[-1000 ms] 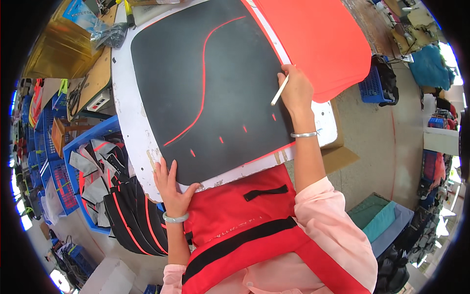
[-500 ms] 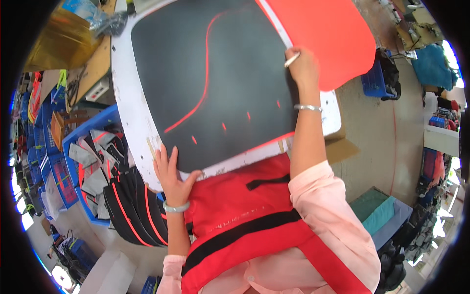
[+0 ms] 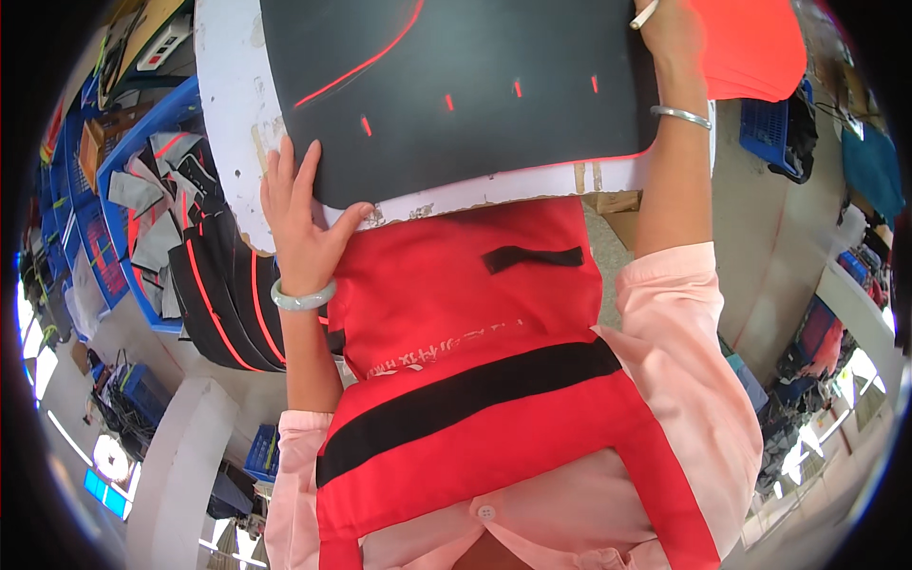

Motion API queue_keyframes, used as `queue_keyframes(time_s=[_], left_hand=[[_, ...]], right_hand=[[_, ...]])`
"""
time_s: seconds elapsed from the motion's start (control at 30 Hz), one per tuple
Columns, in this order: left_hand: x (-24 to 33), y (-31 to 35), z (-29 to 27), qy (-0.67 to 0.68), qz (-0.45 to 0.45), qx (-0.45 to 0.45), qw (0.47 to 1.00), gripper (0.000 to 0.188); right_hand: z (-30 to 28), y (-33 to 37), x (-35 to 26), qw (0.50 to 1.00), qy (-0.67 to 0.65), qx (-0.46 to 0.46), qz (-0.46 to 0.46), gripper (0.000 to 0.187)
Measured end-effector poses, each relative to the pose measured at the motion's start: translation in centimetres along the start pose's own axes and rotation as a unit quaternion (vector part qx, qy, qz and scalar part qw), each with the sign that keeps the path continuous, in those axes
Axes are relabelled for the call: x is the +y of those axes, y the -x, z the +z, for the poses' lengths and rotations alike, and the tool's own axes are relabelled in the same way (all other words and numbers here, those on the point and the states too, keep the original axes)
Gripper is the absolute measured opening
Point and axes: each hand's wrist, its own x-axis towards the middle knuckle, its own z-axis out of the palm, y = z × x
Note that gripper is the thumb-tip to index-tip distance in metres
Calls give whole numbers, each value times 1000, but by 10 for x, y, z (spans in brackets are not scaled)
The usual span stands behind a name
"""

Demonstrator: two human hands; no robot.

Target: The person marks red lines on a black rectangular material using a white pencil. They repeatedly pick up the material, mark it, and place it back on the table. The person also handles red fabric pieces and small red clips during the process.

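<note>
"What's on the white board [image 3: 228,104]?"
"One black panel [image 3: 475,104], bearing four short red marks [image 3: 449,103] and one long red curve [image 3: 370,60]"
"And the two hands?"
"Left hand [image 3: 304,228] spread, grasping nothing, by its lower left corner; right hand [image 3: 676,47] grips one white stick [image 3: 644,14], covering part of its right edge"
"Around them?"
"Red sheeting [image 3: 755,47] right, one blue bin [image 3: 116,228] left, its grey pieces [image 3: 157,242] too jumbled to count"
</note>
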Motion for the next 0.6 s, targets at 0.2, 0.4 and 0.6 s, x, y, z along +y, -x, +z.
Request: queue_keyframes(time_s=[0.2,0.4,0.6], left_hand=[[-1,0,1,6,1,-9,1000,79],[0,1,2,13,-1,-8,1000,77],[-5,1,5,27,9,-2,1000,76]], right_hand=[[1,-4,4,1000,26,0,-8,23],[5,-3,9,999,27,22,-20,24],[7,-4,12,999,19,19,-26,24]])
